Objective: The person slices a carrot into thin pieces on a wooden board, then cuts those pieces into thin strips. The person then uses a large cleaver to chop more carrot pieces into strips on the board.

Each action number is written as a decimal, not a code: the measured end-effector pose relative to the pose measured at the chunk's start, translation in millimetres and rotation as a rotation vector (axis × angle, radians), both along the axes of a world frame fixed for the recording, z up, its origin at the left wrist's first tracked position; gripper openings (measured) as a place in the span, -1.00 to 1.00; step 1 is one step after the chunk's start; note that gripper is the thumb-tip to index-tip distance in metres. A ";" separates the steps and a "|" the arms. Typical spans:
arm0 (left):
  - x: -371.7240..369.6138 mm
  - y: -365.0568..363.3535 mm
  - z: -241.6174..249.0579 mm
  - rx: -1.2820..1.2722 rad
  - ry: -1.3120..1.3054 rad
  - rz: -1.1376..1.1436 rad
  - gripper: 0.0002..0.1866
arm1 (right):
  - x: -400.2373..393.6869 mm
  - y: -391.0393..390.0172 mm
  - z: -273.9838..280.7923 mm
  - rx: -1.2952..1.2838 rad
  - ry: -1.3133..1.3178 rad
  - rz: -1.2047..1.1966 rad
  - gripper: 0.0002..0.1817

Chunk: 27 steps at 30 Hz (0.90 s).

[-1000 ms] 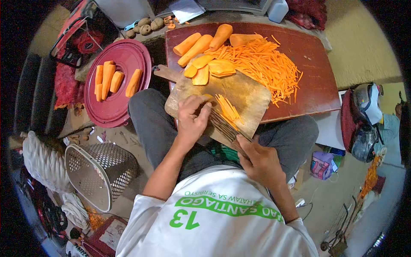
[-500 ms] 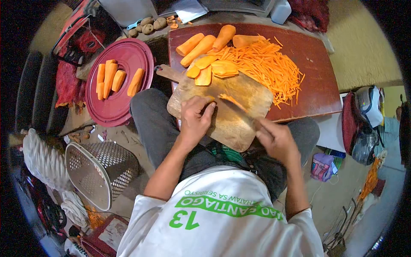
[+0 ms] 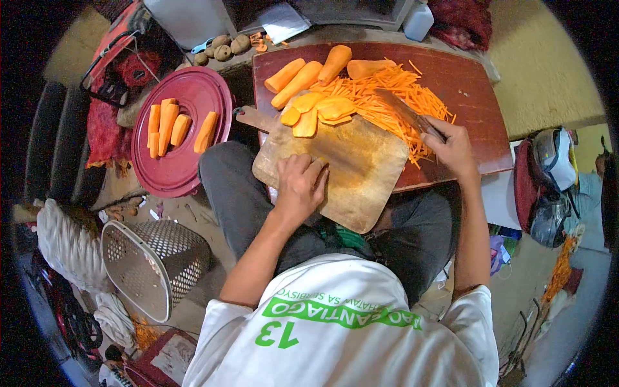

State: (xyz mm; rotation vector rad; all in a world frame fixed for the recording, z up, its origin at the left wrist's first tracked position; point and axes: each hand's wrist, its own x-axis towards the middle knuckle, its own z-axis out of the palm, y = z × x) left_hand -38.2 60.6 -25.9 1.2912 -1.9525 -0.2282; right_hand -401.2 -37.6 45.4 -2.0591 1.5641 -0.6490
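Observation:
My right hand (image 3: 448, 149) grips a knife (image 3: 407, 115) by its handle, the blade lying over the pile of carrot strips (image 3: 393, 97). On the wooden cutting board (image 3: 361, 174), my left hand (image 3: 302, 184) rests with curled fingers. A bit of orange, a carrot piece (image 3: 322, 160), shows at those fingertips, mostly hidden. Beyond them, several flat carrot slices (image 3: 335, 108) lie at the board's far edge. Whole peeled carrots (image 3: 296, 84) sit behind on the dark red table (image 3: 480, 145).
To the left, a round red lid (image 3: 145, 145) carries several peeled carrots (image 3: 169, 122). A plastic basket (image 3: 132, 274) lies tipped on the floor below it. Brown root vegetables (image 3: 222, 51) and a white sheet (image 3: 285, 24) are beyond the table. The board extends over my lap.
My right hand has moved the knife up and to the right, from the board to the strip pile. The carrot strips on the blade have left the board. My left hand stays nearly in place.

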 end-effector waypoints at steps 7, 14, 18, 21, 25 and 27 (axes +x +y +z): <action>-2.0 -5.7 6.3 0.049 -0.030 -0.051 -0.80 | 1.4 13.2 5.4 -0.079 -0.100 -0.079 -0.52; -25.0 -64.2 67.9 -0.153 0.018 -0.090 -0.75 | 34.1 56.3 19.9 -0.304 0.417 0.174 -0.45; -59.6 -110.1 78.5 -0.084 -0.127 -0.196 -0.61 | 40.1 68.3 19.6 -0.369 0.455 0.230 -0.46; -83.4 -147.1 66.8 -0.076 -0.327 -0.233 -0.57 | 42.8 75.1 26.5 -0.401 0.523 0.234 -0.48; -100.0 -186.9 48.9 -0.142 -0.446 -0.236 -0.51 | 38.7 76.1 21.6 -0.461 0.566 0.241 -0.48; -105.1 -192.7 47.6 -0.200 -0.407 -0.222 -0.52 | 37.1 74.6 18.2 -0.458 0.583 0.238 -0.49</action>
